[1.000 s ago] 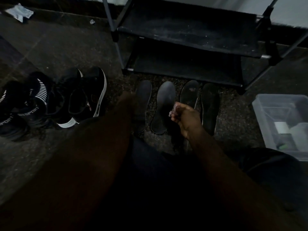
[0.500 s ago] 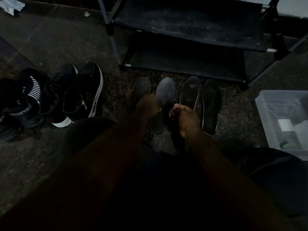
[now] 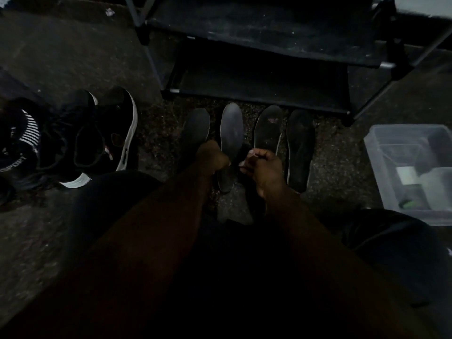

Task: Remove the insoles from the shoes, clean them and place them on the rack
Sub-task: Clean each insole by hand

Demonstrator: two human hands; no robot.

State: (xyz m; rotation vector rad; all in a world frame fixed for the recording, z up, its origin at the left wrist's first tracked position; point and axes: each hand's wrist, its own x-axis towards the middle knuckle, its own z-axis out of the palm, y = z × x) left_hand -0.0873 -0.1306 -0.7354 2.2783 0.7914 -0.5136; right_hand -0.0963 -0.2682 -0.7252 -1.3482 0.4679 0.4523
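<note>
Your right hand [image 3: 265, 167] pinches a small pale scrap [image 3: 245, 163] in curled fingers, above the gap between two insoles. Your left hand [image 3: 212, 156] is curled at the edge of the second insole [image 3: 231, 128]; whether it grips it cannot be told. That insole lies in a row of four on the floor [image 3: 61, 57], just before the rack [image 3: 256, 79]. Black sneakers [image 3: 105, 133] sit left, a clear plastic bin [image 3: 374, 152] right.

Four insoles [image 3: 300, 143] are laid side by side just beyond the fingers [image 3: 259, 155], before a rack [image 3: 269, 77]. A pale scrap [image 3: 244, 163] is pinched by the right hand [image 3: 266, 167]; the left hand [image 3: 211, 156] is curled alongside. Shoes [image 3: 107, 133] are seen left of the fingers, a clear box [image 3: 374, 152] right.
</note>
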